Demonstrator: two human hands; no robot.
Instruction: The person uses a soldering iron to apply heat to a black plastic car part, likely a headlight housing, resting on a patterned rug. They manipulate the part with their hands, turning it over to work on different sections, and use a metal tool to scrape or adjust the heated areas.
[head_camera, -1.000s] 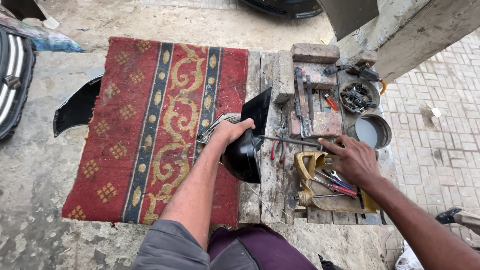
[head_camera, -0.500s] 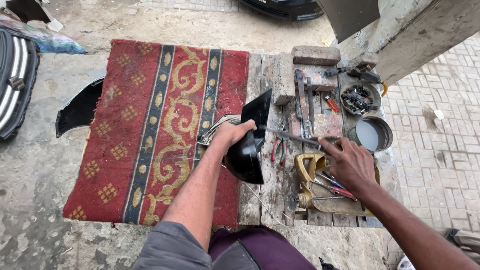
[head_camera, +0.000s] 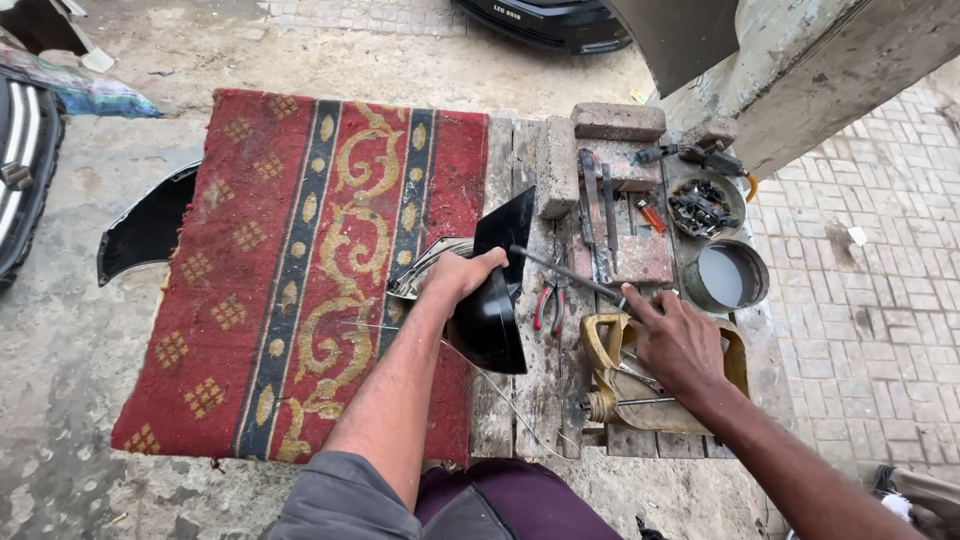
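Observation:
My left hand (head_camera: 462, 275) grips the rim of a glossy black curved plastic part (head_camera: 495, 305), holding it upright at the edge of a red patterned rug (head_camera: 290, 270). A shiny metal piece (head_camera: 420, 268) sticks out just left of that hand. My right hand (head_camera: 675, 340) holds a long thin metal rod (head_camera: 565, 275) whose tip points at the black part. Under that hand sits a cut-open yellow plastic can (head_camera: 610, 370) with several tools in it. Red-handled pliers (head_camera: 548, 300) lie on the planks between my hands.
A wooden plank bench (head_camera: 540, 400) carries bricks (head_camera: 556, 165), files (head_camera: 595, 215), a bowl of dark small parts (head_camera: 705, 205) and a round tin of whitish liquid (head_camera: 728, 275). A black curved panel (head_camera: 145, 230) lies left of the rug. A paved floor lies to the right.
My right hand has shifted slightly up and left over the yellow can with the rod. My left hand keeps its grip on the black part.

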